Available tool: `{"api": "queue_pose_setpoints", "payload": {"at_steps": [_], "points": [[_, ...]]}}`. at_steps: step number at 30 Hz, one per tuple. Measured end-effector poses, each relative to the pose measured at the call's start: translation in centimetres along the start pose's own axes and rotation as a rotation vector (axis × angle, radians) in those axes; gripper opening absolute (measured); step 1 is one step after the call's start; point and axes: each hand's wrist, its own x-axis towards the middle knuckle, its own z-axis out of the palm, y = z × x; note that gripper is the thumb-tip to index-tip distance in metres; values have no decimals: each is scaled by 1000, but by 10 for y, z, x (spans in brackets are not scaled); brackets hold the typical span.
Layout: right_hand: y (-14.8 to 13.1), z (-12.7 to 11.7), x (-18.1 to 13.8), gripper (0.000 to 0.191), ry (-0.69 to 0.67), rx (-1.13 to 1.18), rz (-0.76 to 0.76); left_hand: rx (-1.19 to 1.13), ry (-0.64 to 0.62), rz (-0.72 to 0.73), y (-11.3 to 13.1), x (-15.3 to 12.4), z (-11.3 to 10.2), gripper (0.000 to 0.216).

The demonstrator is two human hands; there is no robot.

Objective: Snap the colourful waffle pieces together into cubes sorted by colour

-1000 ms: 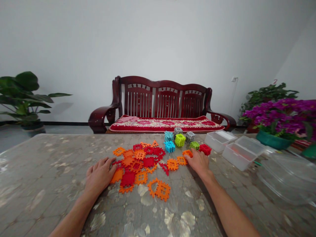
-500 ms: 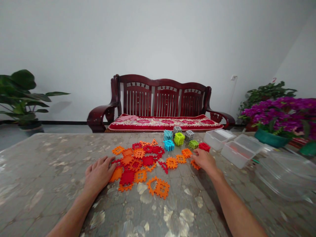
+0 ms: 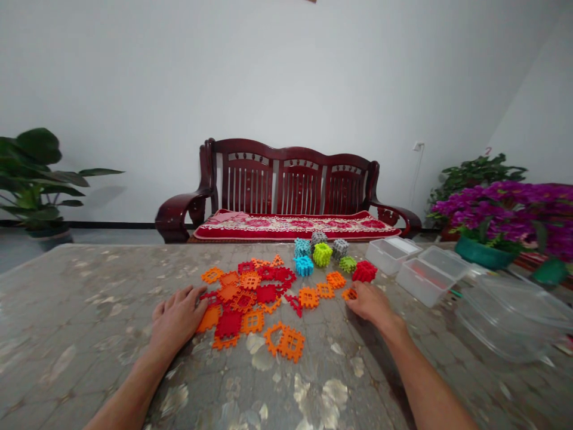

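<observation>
Interlocking notched building tiles in orange and red lie in a loose pile (image 3: 266, 293) in the middle of the table. My left hand (image 3: 176, 316) rests flat at the pile's left edge, fingers spread, with its thumb against the nearest tiles. To the right of the pile, my right hand (image 3: 370, 306) has its fingers drawn together at a small orange tile (image 3: 348, 294), partly covered by them. A red stack of tiles (image 3: 364, 272) stands just beyond that hand. Two joined orange tiles (image 3: 285, 342) lie nearer to me.
Blue, grey and green stacks of tiles, among them a lime one (image 3: 322, 255), stand toward the back. Clear plastic boxes (image 3: 430, 280) and a large clear lid (image 3: 510, 316) occupy the right. Purple flowers in a green pot (image 3: 486, 254) stand behind them. A wooden bench (image 3: 298, 161) is beyond the table.
My right hand has come back toward me, away from the red stack, which shows more fully now. The small orange tile sits at its fingertips. My left hand stays put; the view shifts slightly.
</observation>
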Motion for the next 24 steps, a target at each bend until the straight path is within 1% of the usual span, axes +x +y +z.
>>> {"api": "queue_pose_setpoints", "payload": {"at_steps": [3, 7, 10, 16, 21, 24], "points": [[3, -1, 3, 44, 34, 55, 45, 2, -7, -13, 1, 0, -2, 49], [1, -6, 14, 50, 125, 200, 83, -2, 11, -8, 2, -1, -2, 49], [-11, -10, 26, 48, 163, 227, 79, 3, 20, -4, 3, -2, -2, 50], [-32, -11, 43, 45, 168, 162, 62, 18, 13, -15, 4, -4, -3, 50], [-33, -6, 44, 36, 103, 138, 6, 22, 21, -12, 4, -3, -3, 49], [-34, -4, 37, 38, 164, 157, -25, 29, 5, -19, 4, -2, -3, 49]]}}
